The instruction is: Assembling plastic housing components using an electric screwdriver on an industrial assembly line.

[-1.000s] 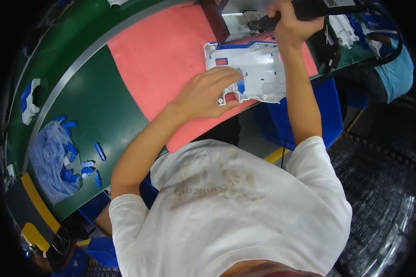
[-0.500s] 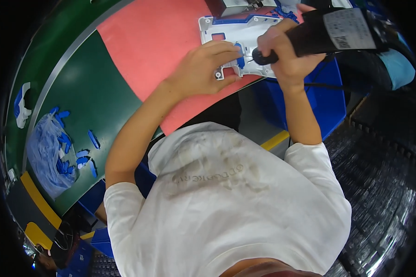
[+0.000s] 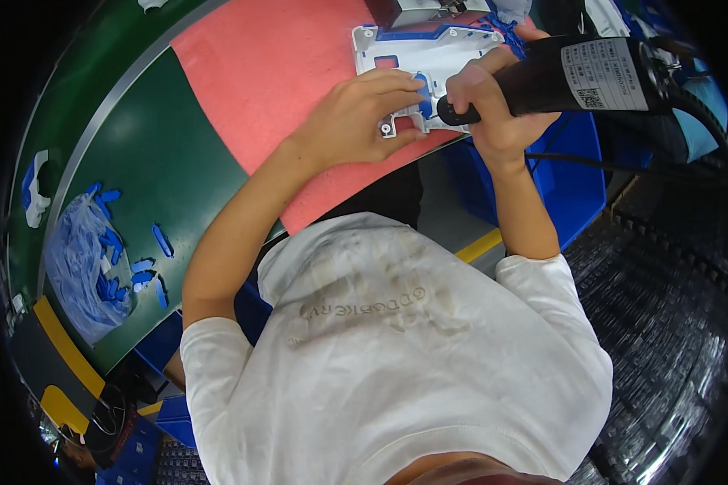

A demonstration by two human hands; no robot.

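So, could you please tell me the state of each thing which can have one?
White-and-blue plastic shell: hollow side up, held by the left bare hand.
Elongated blue plastic piece: inside the shell.
Black cylindrical power tool: gripped in the right bare hand; whether running, cannot tell.
Thin translucent plastic bag: crumpled, blue pieces inside.

On the green bench (image 3: 166, 162) lies a pink mat (image 3: 251, 81), and to the left of it I see a clear plastic bag (image 3: 66, 271) with blue plastic pieces inside. Several loose blue pieces (image 3: 162, 240) lie just beside this bag. Farther left, beyond a grey strip (image 3: 109, 111), rests a white-and-blue plastic shell (image 3: 35, 206). A metal box (image 3: 408, 11) stands near the far side of the mat. On the right, lower than the bench, there is a blue bin (image 3: 574, 178), and near it a yellow strip (image 3: 479, 245).
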